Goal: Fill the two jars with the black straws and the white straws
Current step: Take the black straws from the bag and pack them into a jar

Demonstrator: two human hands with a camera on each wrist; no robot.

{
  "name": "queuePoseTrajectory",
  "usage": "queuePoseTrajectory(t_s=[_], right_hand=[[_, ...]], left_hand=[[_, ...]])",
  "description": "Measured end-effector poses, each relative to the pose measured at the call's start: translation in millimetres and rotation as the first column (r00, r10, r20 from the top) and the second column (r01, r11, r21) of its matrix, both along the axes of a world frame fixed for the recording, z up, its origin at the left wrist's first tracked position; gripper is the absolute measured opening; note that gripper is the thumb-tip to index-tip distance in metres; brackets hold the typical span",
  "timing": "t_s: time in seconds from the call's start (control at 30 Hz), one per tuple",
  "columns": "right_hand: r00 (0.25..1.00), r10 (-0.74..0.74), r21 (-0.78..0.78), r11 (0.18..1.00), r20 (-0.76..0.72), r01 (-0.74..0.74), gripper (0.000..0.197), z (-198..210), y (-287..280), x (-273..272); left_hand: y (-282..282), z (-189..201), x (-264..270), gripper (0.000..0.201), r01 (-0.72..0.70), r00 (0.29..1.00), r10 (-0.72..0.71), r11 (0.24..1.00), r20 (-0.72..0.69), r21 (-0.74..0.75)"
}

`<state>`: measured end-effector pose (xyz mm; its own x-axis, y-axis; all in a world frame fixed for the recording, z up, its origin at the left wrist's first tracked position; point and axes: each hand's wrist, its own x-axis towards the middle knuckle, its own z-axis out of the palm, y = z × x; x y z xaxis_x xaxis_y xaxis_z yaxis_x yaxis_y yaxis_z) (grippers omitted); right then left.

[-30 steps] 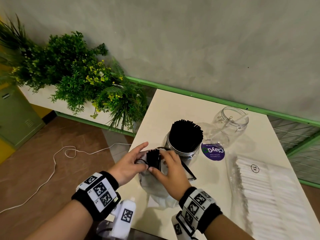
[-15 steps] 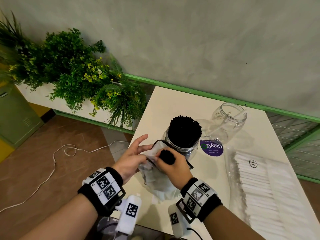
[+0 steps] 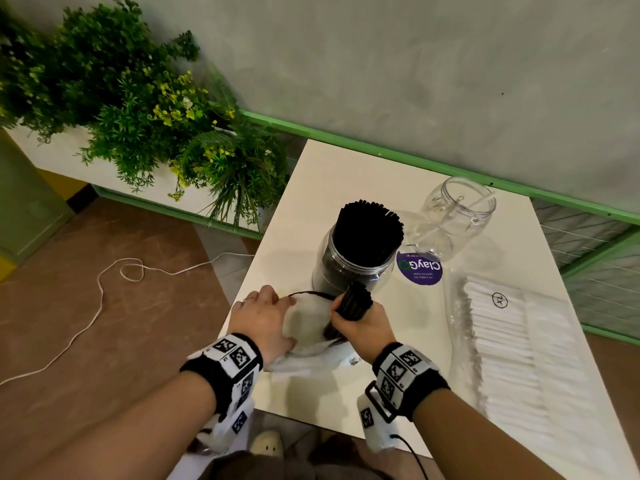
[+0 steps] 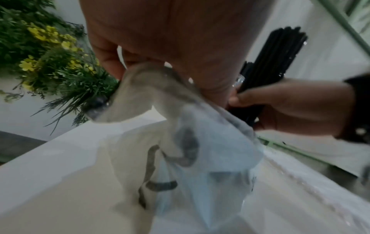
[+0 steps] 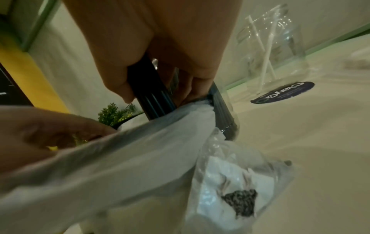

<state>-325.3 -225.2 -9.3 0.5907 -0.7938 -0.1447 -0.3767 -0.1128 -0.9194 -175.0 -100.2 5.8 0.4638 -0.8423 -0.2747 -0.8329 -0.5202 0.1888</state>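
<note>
Since half a second ago the left hand [image 3: 261, 315] has flattened from a lifted, spread pose onto the plastic bag [image 3: 308, 327], gripping its rim, while the right hand [image 3: 363, 329] has drawn its bundle of black straws [image 3: 353, 301] higher out of the bag, fingers wrapped round it. The bundle stands near upright, tips up, just before the jar of black straws [image 3: 356, 251]. Further right stand the clear jar [image 3: 457, 213] and the white straws [image 3: 512, 344] on the white table [image 3: 346, 171]; plants [image 3: 138, 109] line the wall
</note>
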Motion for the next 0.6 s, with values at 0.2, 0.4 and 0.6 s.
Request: queuePoseTrajectory(t_s=[0.2,0.4,0.6], right_hand=[[0.986,0.144,-0.027,0.989,0.078,-0.142,0.012,5,-1,-20],[0.993,0.121,0.014,0.993,-0.017,-0.120,0.017,-7,-11,-25],[0.985,0.171,0.098,0.981,-0.026,-0.168,0.014,-12,-20,-22]], left_hand=[[7,-24,-3,0.125,-0.011,0.999,0.008,0.998,0.045,0.063],[5,-31,-10,0.118,-0.050,0.996,0.049,0.999,-0.068,-0.021],[2,-36,-34,0.064,0.263,0.964,-0.243,0.926,0.107,-0.269]])
